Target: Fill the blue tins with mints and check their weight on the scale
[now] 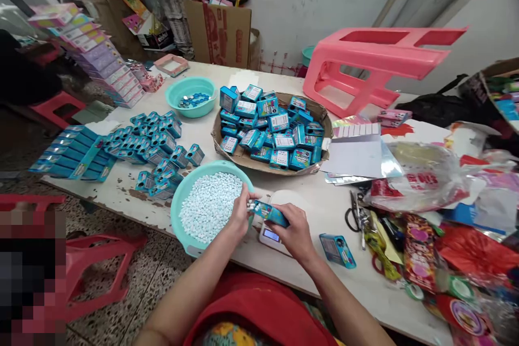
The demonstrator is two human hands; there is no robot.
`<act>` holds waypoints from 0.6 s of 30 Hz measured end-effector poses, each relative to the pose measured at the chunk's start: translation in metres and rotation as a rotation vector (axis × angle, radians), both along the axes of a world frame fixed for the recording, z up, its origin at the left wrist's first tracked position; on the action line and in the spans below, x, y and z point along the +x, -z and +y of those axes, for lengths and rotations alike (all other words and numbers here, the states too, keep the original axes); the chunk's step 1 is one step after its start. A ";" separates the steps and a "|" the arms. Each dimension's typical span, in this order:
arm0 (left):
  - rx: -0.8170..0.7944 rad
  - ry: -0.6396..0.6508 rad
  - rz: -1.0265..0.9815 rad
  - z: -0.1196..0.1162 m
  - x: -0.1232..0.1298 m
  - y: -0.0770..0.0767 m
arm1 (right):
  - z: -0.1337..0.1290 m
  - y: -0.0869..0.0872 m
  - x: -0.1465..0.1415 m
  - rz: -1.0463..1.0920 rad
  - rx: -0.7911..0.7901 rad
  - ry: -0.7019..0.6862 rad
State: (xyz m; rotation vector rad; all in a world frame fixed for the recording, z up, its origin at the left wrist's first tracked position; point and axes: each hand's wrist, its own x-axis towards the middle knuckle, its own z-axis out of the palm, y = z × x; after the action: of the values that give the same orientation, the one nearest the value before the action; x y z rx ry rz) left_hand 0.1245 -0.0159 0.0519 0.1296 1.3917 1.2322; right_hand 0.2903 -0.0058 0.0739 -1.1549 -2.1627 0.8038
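Head view, frame centre: right hand (pixel 295 225) clamped on small blue printed rectangular box (pixel 269 213), long axis slanting up-left toward left hand (pixel 240 211), fingers curled, grip unclear.

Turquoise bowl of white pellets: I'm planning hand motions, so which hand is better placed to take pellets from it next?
Probably the left hand: it is at the bowl, close to the white pellets, while the right hand grips the blue box farther away.
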 end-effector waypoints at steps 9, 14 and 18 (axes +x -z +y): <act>0.037 -0.061 -0.207 0.003 -0.045 0.017 | 0.005 0.004 -0.046 -0.001 -0.068 0.016; 0.094 -0.043 -0.153 0.004 -0.059 0.013 | 0.002 0.007 -0.062 0.052 -0.132 0.082; 0.128 0.002 -0.148 0.002 -0.071 0.008 | 0.000 0.014 -0.072 0.127 -0.216 0.111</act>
State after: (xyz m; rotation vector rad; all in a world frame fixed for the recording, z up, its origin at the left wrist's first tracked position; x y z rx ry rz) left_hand 0.0536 -0.0137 0.0437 0.1256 1.1848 1.3028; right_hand 0.2187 -0.0058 0.0594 -1.2802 -1.9273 1.0508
